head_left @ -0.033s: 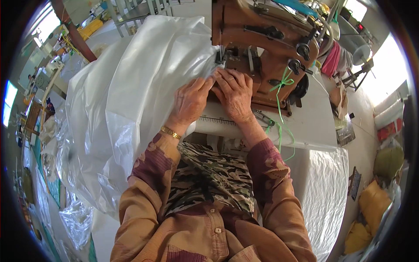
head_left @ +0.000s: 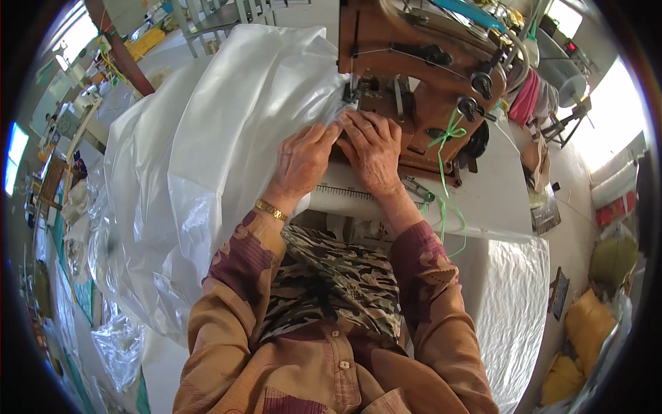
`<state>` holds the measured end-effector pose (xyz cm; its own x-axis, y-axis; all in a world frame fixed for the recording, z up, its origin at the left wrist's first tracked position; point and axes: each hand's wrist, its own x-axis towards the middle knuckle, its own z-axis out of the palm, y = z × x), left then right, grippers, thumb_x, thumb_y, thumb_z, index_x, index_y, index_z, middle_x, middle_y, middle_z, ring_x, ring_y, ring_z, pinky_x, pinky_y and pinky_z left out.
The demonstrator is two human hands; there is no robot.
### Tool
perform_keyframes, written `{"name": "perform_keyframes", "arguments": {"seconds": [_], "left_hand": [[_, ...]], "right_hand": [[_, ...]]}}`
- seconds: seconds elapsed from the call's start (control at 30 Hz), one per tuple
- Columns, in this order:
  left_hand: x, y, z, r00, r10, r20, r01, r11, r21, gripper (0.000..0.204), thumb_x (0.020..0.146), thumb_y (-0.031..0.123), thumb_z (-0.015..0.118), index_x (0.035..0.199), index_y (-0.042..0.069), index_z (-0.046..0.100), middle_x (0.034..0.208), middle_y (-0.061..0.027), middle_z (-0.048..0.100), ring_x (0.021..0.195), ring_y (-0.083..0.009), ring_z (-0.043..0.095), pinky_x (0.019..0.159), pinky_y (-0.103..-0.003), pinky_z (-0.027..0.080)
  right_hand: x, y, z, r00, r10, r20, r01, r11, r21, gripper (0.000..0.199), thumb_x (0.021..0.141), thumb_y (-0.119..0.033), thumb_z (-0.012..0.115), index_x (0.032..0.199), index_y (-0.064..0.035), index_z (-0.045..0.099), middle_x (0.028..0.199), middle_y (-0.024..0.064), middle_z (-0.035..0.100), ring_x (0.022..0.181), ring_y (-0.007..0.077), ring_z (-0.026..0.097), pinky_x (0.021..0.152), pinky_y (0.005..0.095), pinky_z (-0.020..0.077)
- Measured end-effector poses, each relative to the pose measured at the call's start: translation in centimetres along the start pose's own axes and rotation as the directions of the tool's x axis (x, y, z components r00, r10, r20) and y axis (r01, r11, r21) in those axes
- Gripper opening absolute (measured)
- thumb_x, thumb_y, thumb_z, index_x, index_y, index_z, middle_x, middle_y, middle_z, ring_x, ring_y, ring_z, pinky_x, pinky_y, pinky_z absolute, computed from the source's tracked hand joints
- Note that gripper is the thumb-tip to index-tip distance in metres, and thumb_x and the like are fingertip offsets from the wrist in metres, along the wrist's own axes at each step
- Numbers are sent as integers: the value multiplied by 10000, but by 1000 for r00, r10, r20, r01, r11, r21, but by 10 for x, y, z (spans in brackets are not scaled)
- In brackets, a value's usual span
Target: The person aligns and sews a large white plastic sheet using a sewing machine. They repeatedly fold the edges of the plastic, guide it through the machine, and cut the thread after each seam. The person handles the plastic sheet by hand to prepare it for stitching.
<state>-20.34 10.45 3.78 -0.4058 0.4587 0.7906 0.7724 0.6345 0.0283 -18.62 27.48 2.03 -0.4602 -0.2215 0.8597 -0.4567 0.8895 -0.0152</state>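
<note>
A large translucent white plastic sheet [head_left: 210, 145] lies in folds over the table's left side, its right edge running to the needle area [head_left: 350, 91] of a brown sewing machine [head_left: 376, 34]. My left hand [head_left: 301, 157], with a gold watch at the wrist, pinches the sheet's edge just before the needle. Right beside it, my right hand [head_left: 374, 146] has its fingers bent over the same edge, next to the machine's bed. Both fingertips nearly meet; the bit of sheet beneath them is mostly hidden. A pale thread crosses the machine's arm.
Green string [head_left: 452, 131] hangs from a machine knob toward small snips [head_left: 419, 190]. Ruler marks [head_left: 345, 192] run along the white table's front edge. More white sheeting [head_left: 510, 303] drapes at the right. Behind stands a grey chair [head_left: 214, 31]; yellow sacks [head_left: 589, 321] lie on the right floor.
The thread across the machine's arm shows now and did not before. The whole view has shifted very slightly; both hands keep their place on the sheet.
</note>
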Motion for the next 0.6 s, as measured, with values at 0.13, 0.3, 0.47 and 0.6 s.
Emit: {"name": "perform_keyframes", "arguments": {"seconds": [0.13,0.3,0.47,0.6], "left_hand": [[-7,8,-8,997,-68,36,67,997,37,195,850,50,630,1046,39,632,829,-40,557,767,-218,636,627,-355,545],[-9,4,-8,998,-44,47,44,999,16,204,857,59,628,1058,26,616,836,-50,551,789,-221,634,647,-355,541],[-5,-1,-6,997,-65,47,65,998,-7,243,837,36,625,1079,29,640,833,-57,562,785,-234,638,643,-370,535],[3,-9,-3,997,-69,33,70,997,-29,255,841,37,622,1094,27,653,835,-58,571,788,-237,641,645,-370,534]], "right_hand": [[0,0,1,1000,0,8,0,1000,5,445,771,-243,759,1186,-129,647,1279,-17,619,1146,209,537,974,418,388],[2,-4,0,1000,20,12,-20,1000,-1,435,788,-209,759,1202,-127,653,1299,-15,624,1151,210,547,984,405,380],[1,-5,1,999,21,32,-20,1000,-22,423,804,-204,749,1207,-126,651,1296,-21,622,1156,209,546,983,407,379],[3,-5,0,999,17,43,-15,999,-38,419,807,-202,742,1208,-126,649,1296,-25,620,1163,210,544,981,410,379]]}}
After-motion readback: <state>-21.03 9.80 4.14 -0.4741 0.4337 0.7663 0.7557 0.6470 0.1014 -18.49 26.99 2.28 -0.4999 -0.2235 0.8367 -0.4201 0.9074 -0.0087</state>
